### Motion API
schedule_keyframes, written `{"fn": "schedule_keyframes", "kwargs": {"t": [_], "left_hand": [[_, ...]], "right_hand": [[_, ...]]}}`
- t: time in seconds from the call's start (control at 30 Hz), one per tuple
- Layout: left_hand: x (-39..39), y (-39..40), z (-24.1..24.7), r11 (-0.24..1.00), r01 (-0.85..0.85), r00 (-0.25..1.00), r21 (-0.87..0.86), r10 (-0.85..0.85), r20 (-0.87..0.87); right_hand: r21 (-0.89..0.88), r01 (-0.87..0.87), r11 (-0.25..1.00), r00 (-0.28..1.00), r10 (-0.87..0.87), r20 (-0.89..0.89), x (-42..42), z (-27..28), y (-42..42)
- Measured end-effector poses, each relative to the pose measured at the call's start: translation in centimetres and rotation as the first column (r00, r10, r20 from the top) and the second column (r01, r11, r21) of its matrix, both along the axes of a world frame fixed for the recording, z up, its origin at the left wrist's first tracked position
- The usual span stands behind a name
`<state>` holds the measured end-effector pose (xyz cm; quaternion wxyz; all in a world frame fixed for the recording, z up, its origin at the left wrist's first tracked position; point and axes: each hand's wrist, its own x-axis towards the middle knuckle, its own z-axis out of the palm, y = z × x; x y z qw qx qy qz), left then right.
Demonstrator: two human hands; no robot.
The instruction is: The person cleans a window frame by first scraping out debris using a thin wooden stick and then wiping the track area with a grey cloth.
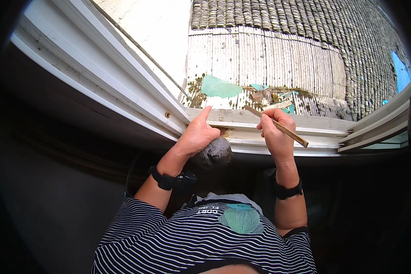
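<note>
My left hand [199, 133] is over the left part of the white window track, its index finger stretched out toward the outer sill. A grey, fuzzy scouring ball [219, 149] sticks out from under its curled fingers, past the inner edge of the frame. How those fingers grip it is hidden. In my right hand [279, 132] is a thin, flat wooden stick [293, 134], pinched between thumb and fingers. Its far end slants up and left over the sill. Brown dirt [226, 131] lies in the track [248, 133] between my hands.
White frame rails [99, 80] run up the left side, and sliding sashes [376, 128] stand at right. Outside the grey sill [315, 120], a corrugated roof [277, 58] holds a green sheet piece [221, 86] and broken wood scraps [262, 97]. A tiled roof [294, 15] rises behind.
</note>
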<state>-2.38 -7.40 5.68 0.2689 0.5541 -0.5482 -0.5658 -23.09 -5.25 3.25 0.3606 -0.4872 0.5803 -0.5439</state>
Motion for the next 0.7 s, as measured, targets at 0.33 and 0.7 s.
{"fn": "schedule_keyframes", "kwargs": {"t": [0.33,0.7], "left_hand": [[2.4,2.8,-3.2,0.993,-0.093,0.972,0.070,0.106,-0.212],[2.7,3.5,-3.2,0.991,0.000,1.000,0.130,0.002,-0.018]], "right_hand": [[0.197,-0.289,0.937,0.916,0.211,0.340,0.2,0.0,3.5],[0.293,-0.320,0.901,0.890,0.181,0.418,1.1,-0.4,2.4]]}}
